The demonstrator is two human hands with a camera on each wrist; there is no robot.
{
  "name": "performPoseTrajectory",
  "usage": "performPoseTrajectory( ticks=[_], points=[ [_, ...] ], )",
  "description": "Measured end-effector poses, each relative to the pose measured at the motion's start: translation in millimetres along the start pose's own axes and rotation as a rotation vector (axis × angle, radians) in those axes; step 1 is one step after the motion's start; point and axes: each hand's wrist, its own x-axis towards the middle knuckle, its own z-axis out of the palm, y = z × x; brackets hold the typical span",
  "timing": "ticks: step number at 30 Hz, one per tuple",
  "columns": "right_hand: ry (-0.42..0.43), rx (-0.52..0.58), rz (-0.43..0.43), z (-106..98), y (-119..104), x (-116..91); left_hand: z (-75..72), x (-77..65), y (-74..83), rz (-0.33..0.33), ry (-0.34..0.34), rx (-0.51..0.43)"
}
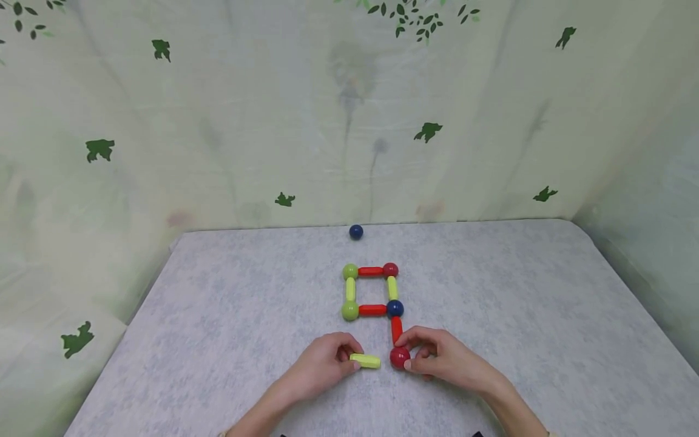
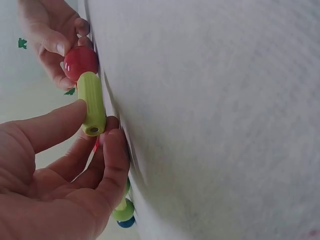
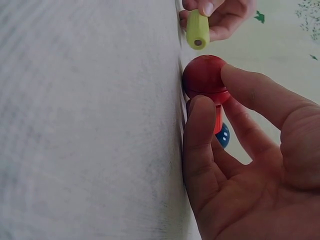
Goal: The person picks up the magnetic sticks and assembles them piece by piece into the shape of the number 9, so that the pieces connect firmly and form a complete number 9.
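My left hand (image 1: 330, 362) pinches a yellow-green magnetic rod (image 1: 366, 361) between thumb and fingers. The rod lies crosswise, one end pointing at a red ball (image 1: 400, 357), with a small gap between them in the head view. Thumb and fingers of my right hand (image 1: 445, 358) grip that red ball. From the ball a red rod (image 1: 396, 329) runs up to a dark blue ball (image 1: 395, 308), a corner of a square of rods and balls. In the right wrist view, a round socket shows in the end of the yellow-green rod (image 3: 198, 31).
Green balls (image 1: 351, 311) form the square's left corners, and another red ball (image 1: 390, 269) its far right one. A loose dark blue ball (image 1: 356, 232) sits near the back edge of the cloth-covered table (image 1: 229, 291). Behind hangs a leaf-patterned curtain (image 1: 246, 121).
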Motion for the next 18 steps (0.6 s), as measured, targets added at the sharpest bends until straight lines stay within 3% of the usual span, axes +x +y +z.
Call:
performPoseTrajectory(
  ticks=[8, 18],
  points=[
    [-0.003, 0.013, 0.011, 0.8, 1.6, 0.5, 3.5, 8.8, 3.8, -0.039, 0.015, -0.025],
    [0.005, 0.003, 0.006, -0.1, 3.5, 1.0, 6.8, 14.2, 7.3, -0.073, -0.006, -0.188]
  ],
)
